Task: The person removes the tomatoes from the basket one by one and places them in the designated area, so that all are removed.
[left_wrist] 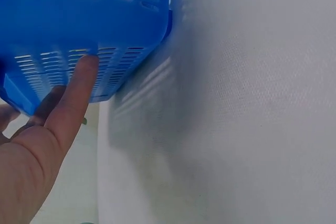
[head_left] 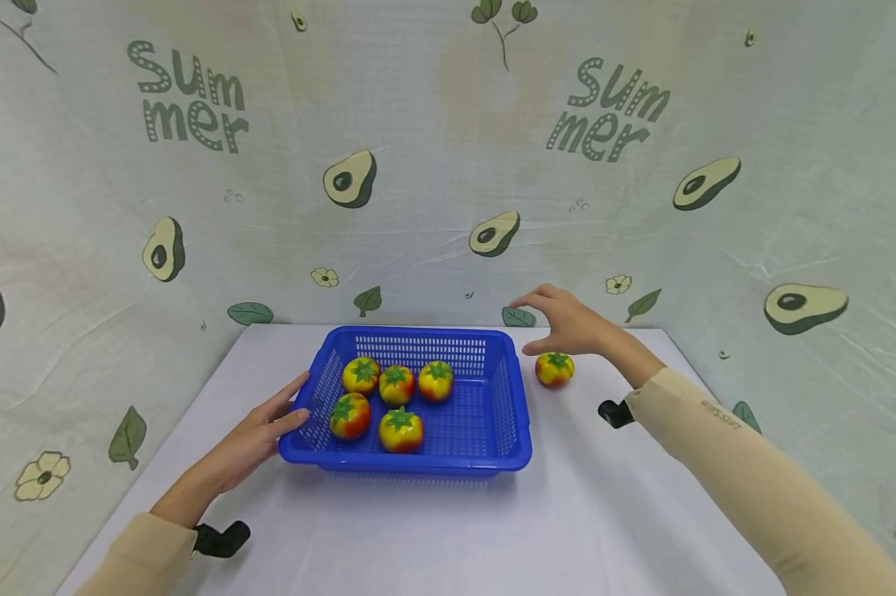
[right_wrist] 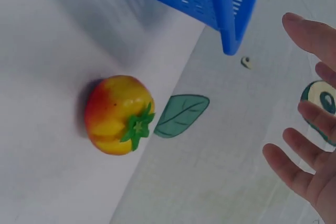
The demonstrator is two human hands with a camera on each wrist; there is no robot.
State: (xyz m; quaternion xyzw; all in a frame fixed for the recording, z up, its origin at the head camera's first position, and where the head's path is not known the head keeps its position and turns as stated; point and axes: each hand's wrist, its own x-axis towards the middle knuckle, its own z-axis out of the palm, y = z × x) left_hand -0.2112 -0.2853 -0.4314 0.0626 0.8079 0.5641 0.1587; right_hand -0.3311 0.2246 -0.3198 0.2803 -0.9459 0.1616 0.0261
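In the head view, my left hand (head_left: 265, 426) is at the left side of a blue plastic basket (head_left: 407, 462), its thumb and fingers nearly straight at the rim. The left wrist view has the thumb (left_wrist: 79, 85) stretched against the slotted outer wall. Several glossy red-and-yellow tomatoes (head_left: 401, 430) with green star-shaped tops lie inside, mostly toward the left. One more tomato (head_left: 555, 370) sits on the table right of the basket. Above and beside it hovers my right hand (head_left: 567, 323), thumb and fingers spread apart, holding nothing. A gap separates hand and tomato (right_wrist: 118, 114) in the right wrist view.
A white-covered table (head_left: 418, 538) carries everything. Behind and on both sides hangs a pale cloth (head_left: 418, 108) printed with avocados, leaves and lettering. Black wrist mounts (head_left: 223, 540) stick out from both cuffs.
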